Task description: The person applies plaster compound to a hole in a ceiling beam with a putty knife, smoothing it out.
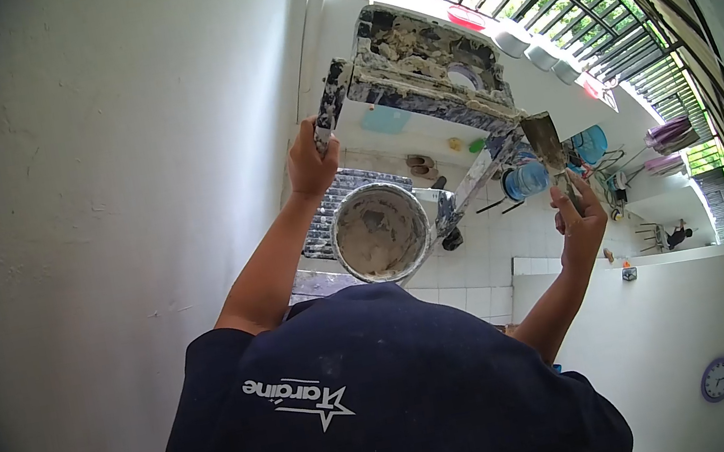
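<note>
My left hand is closed on a dark, plaster-smeared bar at the upper left, beside a plaster-crusted platform. On the right, my right hand is wrapped round the handle of a trowel, its flat, dirty blade pointing up. Between my arms, close to my chest, stands a round bucket with pale, wet-looking plaster inside. Grey-white residue coats its rim. A roll or ring-shaped item lies among the crusted plaster on the platform.
A ribbed, stained step lies beside the bucket. Blue containers and shoes are on the tiled floor below. A white wall rises at the left. Bowls stand along the barred railing. A purple clock hangs at the lower right.
</note>
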The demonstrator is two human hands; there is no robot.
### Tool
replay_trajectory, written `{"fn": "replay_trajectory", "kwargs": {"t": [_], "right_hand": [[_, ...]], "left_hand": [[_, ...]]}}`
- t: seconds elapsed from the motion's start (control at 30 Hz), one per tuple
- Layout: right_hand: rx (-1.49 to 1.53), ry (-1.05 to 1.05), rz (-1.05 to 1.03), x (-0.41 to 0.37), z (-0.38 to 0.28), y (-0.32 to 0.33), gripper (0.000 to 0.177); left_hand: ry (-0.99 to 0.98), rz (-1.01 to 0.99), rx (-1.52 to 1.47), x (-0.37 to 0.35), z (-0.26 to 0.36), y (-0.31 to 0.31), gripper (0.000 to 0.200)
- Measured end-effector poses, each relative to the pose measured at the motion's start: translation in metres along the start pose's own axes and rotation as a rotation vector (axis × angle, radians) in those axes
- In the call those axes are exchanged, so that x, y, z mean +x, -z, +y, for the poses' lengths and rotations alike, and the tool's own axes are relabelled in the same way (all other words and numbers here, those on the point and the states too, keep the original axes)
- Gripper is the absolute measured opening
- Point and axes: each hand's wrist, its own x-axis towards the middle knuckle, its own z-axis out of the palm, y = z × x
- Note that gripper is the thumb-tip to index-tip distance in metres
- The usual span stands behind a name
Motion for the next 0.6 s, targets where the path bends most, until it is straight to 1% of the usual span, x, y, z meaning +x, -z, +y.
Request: {"fn": "replay_trajectory", "kwargs": {"t": [0.13,0.27,0.37,0.47,0.53,0.57,0.6], "right_hand": [[0.084,-0.025,0.028,-0.004,-0.001,-0.01,0.044],[0.102,-0.03,0.023,-0.007,0.003,-0.018,0.044],[0.074,-0.024,0.041,-0.009,0.0,-0.023,0.045],[0.077,-0.052,0.025,-0.01,-0.002,-0.025,0.045],[0.102,-0.109,0.013,-0.01,-0.006,-0.026,0.045],[0.098,-0.095,0.014,-0.011,-0.007,-0.025,0.045],[0.094,-0.081,0.015,-0.012,-0.008,-0.023,0.045]], "left_hand": [[0.013,-0.006,-0.016,0.0,0.003,0.001,0.029],[0.012,-0.001,-0.022,0.0,0.0,0.0,0.028],[0.095,-0.029,-0.042,-0.001,0.0,0.0,0.036],[-0.004,0.006,-0.016,0.0,-0.002,-0.001,0.026],[0.07,-0.024,-0.04,-0.001,-0.002,0.0,0.033],[0.107,-0.039,-0.052,-0.001,-0.002,0.0,0.036],[0.104,-0.042,-0.057,-0.002,-0.003,0.0,0.036]]}}
